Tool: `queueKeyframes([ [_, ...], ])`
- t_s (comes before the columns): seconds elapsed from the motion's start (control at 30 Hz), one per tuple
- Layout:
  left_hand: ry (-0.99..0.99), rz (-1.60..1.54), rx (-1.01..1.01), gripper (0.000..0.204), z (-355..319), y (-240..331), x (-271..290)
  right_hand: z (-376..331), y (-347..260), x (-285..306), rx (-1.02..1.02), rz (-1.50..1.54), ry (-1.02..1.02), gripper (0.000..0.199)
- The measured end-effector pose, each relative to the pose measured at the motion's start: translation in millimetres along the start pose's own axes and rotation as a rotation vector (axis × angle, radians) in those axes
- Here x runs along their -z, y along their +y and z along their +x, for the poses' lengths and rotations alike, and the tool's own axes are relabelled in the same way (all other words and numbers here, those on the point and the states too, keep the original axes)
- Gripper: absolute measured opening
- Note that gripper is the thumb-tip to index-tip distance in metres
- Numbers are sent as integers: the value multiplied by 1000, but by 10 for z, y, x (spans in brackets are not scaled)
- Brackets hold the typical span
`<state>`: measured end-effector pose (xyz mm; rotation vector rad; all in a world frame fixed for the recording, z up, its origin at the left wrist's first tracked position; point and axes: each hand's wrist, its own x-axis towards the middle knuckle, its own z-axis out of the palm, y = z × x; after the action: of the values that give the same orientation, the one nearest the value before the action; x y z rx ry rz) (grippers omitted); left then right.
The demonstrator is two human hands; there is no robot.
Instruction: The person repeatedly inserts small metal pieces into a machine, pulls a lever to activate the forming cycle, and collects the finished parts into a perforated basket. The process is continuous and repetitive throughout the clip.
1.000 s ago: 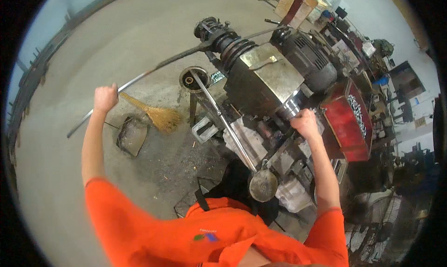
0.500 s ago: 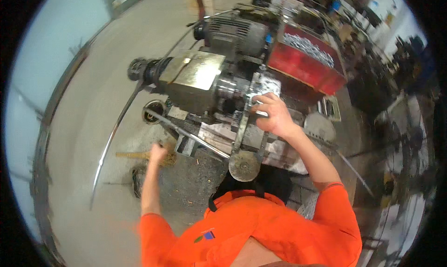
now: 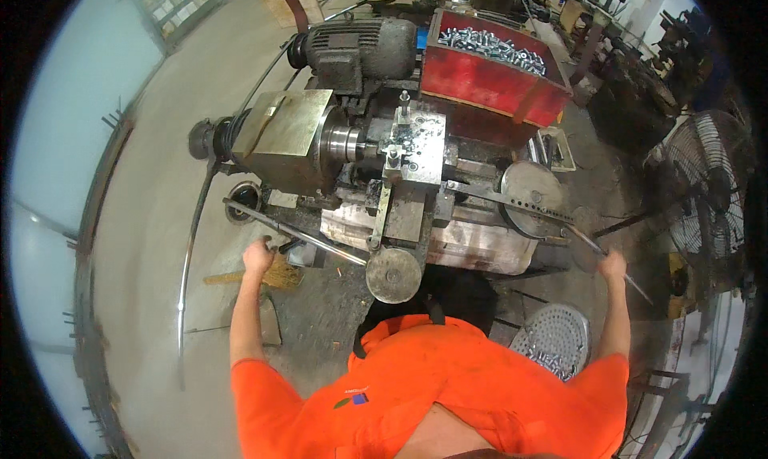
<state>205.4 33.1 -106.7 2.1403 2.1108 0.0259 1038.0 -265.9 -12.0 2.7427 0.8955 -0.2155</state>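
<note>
Out to the right, my right hand (image 3: 613,265) closes round a thin metal lever rod (image 3: 588,239), which joins a bar with a row of holes (image 3: 512,199). My left hand (image 3: 258,256) is curled at the left, beside a dark small part; what its fingers hold is hidden. Between my arms stands a greasy lathe-like machine: a boxy headstock (image 3: 288,127), a shiny spindle nose (image 3: 344,144) and a metal tool block (image 3: 420,143) with upright bolts. A long bare steel rod (image 3: 308,239) slants between my left hand and a round metal disc (image 3: 394,275) in front of me.
Behind the machine sit an electric motor (image 3: 360,51) and a red bin (image 3: 480,79) full of shiny metal pieces. A perforated basket (image 3: 556,331) with small parts is by my right side. A straw broom (image 3: 280,275) lies at left; a fan (image 3: 704,187) stands far right.
My right hand has left the tool block and moved right and nearer to me, onto the lever rod. My left hand has shifted slightly left. The view has also shifted.
</note>
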Motion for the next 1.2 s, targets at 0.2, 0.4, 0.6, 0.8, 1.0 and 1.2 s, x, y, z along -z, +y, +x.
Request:
queueKeyframes([
  [0.2,151,-1054,261,44,118,-88,551,-128,368,-683,-59,20,210,25],
  [0.4,241,-1214,392,36,140,579,525,-1814,-94,-886,51,297,110,32],
  [0.6,327,-1349,298,31,213,702,421,-2555,-753,-1202,24,1110,-6,27],
  [0.8,326,-1291,317,33,235,708,390,-2684,-939,-955,-46,1175,-35,24],
  [1.0,91,-1119,422,35,294,509,529,-2567,-792,-985,77,1117,-29,21],
  [1.2,-3,-1114,421,40,395,407,407,-1156,386,-1045,-10,64,189,36],
])
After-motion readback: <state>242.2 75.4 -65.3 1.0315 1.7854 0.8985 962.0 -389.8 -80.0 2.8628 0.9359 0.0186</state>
